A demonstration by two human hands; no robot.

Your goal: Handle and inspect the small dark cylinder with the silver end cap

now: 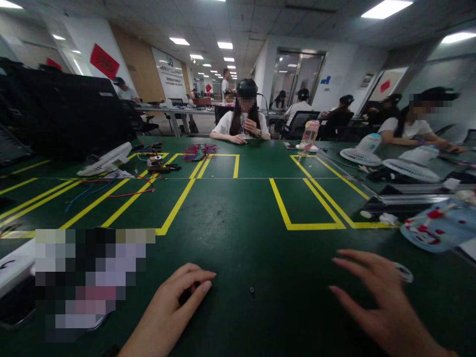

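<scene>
Hands rested low on the green tabletop (238, 248), both belonging to the person wearing the camera. The left hand (174, 307) lay curled over a small dark object (187, 294), the fingers (201, 286) folded loosely around it and pressing it to the surface; what the object was could not be told, since most of it sat hidden under the palm. The right hand (375, 302) hovered or rested flat with its fingers spread wide and nothing in its grip, just beside a small clear ring-shaped piece (403, 271) lying near its fingertips. Between the two hands a tiny dark screw-like part (252, 289) lay alone on the tabletop.

Judging from this, the work seemed barely started: the small pieces lay separate, nothing visibly joined, and only one of them was in hand.

Farther off, yellow tape outlines (305, 208) marked the tabletop. A white fan (106, 161) and loose coloured wires (199, 151) lay at the left, two more fans (409, 166) at the right, and a blue sheet with red parts (437, 225) near the right edge. A seated person (241, 121) worked at the far side.
</scene>
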